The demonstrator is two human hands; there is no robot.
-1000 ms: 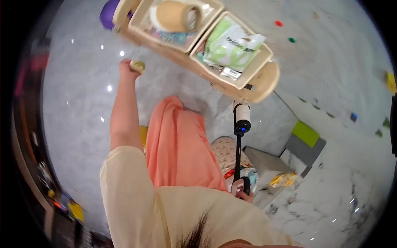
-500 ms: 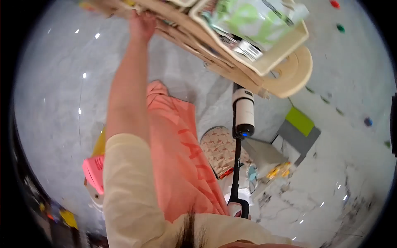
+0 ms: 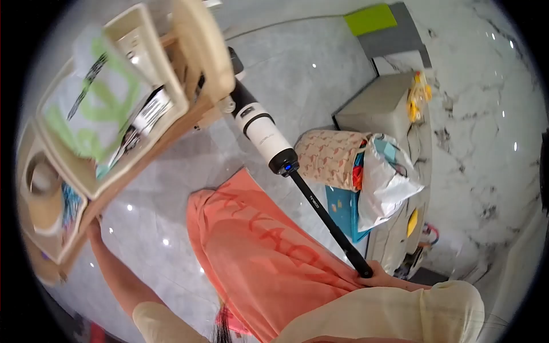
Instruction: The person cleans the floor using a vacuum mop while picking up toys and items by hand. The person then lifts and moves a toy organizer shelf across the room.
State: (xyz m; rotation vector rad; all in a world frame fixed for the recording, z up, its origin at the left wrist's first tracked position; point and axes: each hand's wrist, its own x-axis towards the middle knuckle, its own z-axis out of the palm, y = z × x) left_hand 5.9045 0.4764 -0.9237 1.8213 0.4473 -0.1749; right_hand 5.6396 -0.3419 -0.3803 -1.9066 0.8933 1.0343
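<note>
In the head view, my right hand (image 3: 376,275) is closed around the handle end of the vacuum (image 3: 267,139), which slants before me — its far end is hidden behind the cart (image 3: 213,51). My left hand (image 3: 95,225) is at the cart's near edge; fingers are hidden, so I cannot tell their opening or grip. I judge the work as under way — the vacuum is not put down; how much is left, I cannot tell.
</note>
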